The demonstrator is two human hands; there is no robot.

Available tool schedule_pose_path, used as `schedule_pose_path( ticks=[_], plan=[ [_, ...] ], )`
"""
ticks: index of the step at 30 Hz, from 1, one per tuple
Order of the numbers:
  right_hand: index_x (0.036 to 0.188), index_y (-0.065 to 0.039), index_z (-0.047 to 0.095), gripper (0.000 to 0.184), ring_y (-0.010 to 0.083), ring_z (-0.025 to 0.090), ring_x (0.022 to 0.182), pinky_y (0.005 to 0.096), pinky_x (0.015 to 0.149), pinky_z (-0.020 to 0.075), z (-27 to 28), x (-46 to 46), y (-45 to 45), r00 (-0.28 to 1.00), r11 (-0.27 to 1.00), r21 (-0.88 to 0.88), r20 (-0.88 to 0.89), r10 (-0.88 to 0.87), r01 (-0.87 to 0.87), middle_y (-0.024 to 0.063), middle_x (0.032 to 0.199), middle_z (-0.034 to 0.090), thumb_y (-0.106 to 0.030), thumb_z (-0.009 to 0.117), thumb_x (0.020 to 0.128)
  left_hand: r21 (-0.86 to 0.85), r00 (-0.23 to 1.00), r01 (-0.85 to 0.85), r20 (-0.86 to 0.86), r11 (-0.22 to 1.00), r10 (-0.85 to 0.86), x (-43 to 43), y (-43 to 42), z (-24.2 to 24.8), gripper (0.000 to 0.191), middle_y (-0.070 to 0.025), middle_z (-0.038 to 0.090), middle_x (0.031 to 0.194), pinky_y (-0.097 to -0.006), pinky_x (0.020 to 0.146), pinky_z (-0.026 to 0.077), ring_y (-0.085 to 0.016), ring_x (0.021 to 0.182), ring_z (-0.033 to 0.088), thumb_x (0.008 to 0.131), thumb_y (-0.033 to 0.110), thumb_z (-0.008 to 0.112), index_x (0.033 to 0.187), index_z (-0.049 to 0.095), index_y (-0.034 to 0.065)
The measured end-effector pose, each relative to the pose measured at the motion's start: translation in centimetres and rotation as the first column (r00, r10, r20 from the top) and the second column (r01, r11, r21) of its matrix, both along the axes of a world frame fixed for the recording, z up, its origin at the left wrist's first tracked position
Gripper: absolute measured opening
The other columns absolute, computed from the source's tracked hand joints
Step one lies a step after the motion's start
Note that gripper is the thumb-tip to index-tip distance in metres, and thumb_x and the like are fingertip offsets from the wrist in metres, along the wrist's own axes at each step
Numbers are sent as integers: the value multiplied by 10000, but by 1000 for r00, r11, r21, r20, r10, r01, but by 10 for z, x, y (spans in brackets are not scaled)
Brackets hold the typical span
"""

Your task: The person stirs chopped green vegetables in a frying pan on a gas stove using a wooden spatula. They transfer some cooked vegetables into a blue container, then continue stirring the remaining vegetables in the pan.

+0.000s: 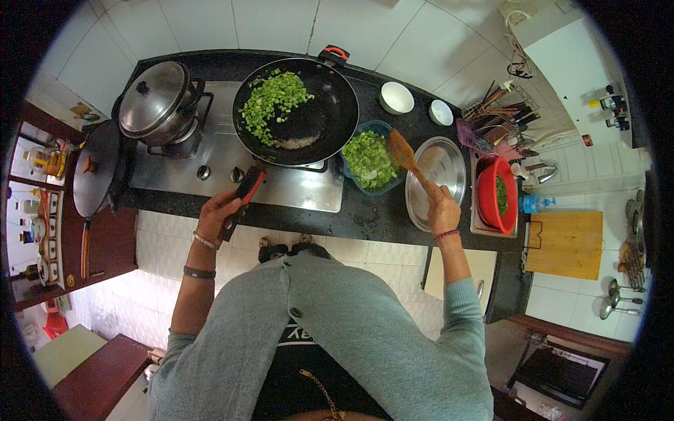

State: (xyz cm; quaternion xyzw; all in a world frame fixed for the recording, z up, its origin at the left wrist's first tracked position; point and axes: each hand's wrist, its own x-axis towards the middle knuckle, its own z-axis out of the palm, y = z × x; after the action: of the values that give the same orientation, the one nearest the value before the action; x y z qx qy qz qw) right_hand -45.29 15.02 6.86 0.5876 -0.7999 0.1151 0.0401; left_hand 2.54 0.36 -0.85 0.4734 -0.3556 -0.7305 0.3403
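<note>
My left hand (218,210) grips the black-and-red handle (247,197) of a black wok (321,113), which sits on the stove's right side. Chopped green vegetables (276,100) lie in the wok's left half, with a pale, glistening patch (299,142) near its front. In my right hand (442,210) is a wooden spatula (408,155), its blade raised beside the right edge of a blue plastic container (386,188). That container holds more chopped greens (370,160). Below my right hand and the spatula's shaft lies a shiny steel basin or lid (439,163).
A lidded steel pot (155,102) stands on the left burner. Left of it is a dark pan or lid (97,168). Two white bowls (396,98) (441,112) sit behind the container. A red basin (488,194) with greens rests in the sink. A utensil rack (500,116) stands at back right.
</note>
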Motion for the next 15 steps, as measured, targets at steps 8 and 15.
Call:
schedule_pose_path(
  ticks=[8,15],
  plan=[
    [1100,-67,628,352,350,639,770,396,661,512,20,-16,-39,973,945,-291,129,190,-146,171,962,651,16,631,758,-33,1000,17,26,999,-17,0,-1,3,348,-48,683,912,-197,588,439,-85,722,593,833,153,692,1141,618,9],
    [1081,4,632,257,155,591,618,296,560,461,33,45,-132,824,952,80,526,212,-296,116,782,655,-83,637,839,-40,999,7,39,999,-6,-4,1,23,349,-36,682,927,-217,611,466,-97,810,615,830,142,689,1147,617,16]
  ],
)
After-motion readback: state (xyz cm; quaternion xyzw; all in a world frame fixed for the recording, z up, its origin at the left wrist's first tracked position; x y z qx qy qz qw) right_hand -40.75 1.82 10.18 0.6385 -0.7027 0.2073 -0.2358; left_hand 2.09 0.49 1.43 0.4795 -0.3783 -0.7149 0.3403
